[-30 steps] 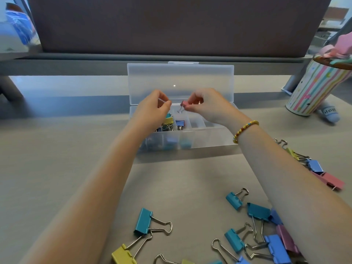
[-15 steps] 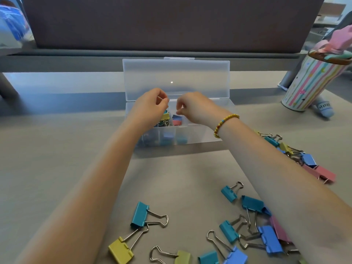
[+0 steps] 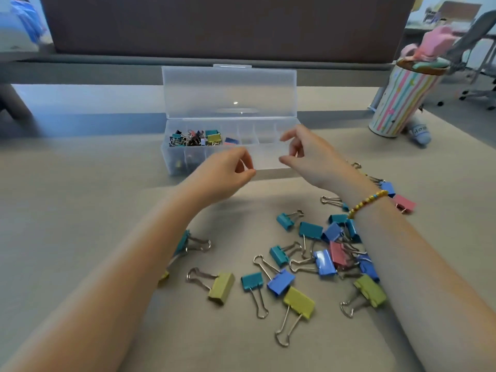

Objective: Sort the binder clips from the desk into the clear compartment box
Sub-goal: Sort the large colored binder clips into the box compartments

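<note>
Both hands have drawn back from the box (image 3: 268,159); left hand (image 3: 225,173) and right hand (image 3: 308,157) hang loosely curled, holding nothing.

You are facing a dark partition panel (image 3: 225,22) rising behind the beige desk (image 3: 67,210); an office chair (image 3: 475,49) is standing far right.

Clear glossy plastic box (image 3: 230,89), wire-handled painted clips (image 3: 299,302), matt desk (image 3: 80,210)
</note>
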Demonstrator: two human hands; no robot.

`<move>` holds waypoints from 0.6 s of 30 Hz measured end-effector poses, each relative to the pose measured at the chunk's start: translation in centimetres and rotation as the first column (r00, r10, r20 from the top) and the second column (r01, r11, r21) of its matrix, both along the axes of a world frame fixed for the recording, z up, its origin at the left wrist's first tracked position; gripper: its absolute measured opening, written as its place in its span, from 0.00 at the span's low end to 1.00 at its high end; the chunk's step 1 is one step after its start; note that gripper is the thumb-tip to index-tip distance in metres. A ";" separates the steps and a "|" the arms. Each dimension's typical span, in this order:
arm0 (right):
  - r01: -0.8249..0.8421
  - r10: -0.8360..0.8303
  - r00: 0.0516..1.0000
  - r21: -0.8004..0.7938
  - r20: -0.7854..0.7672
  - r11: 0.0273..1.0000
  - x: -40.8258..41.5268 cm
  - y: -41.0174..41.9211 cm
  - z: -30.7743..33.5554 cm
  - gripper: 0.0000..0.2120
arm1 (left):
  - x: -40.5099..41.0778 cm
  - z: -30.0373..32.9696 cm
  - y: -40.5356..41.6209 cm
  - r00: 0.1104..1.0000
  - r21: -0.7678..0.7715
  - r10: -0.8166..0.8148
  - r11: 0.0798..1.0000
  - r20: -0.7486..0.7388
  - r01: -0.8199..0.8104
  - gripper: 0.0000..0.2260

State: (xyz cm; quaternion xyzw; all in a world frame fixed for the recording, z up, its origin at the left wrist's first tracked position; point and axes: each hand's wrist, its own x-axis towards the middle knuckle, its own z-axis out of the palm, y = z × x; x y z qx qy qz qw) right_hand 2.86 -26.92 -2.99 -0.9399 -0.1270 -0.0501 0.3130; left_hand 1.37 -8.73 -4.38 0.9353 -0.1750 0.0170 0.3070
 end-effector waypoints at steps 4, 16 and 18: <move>-0.104 0.100 0.990 -0.032 -0.099 0.994 -3.4 -0.4 -0.7 0.07 | -3.2 -0.7 0.5 0.987 0.092 -0.099 0.990 -0.125 0.111 0.18; -0.065 0.067 0.991 0.027 -0.114 0.998 -7.6 -0.3 -3.1 0.02 | -7.4 -3.0 1.5 0.966 0.387 -0.090 0.904 -0.241 0.181 0.39; -0.032 0.034 0.996 0.028 -0.086 0.999 -7.5 -0.6 -3.2 0.02 | -6.6 -3.5 1.7 0.977 0.344 -0.041 0.932 -0.208 0.113 0.35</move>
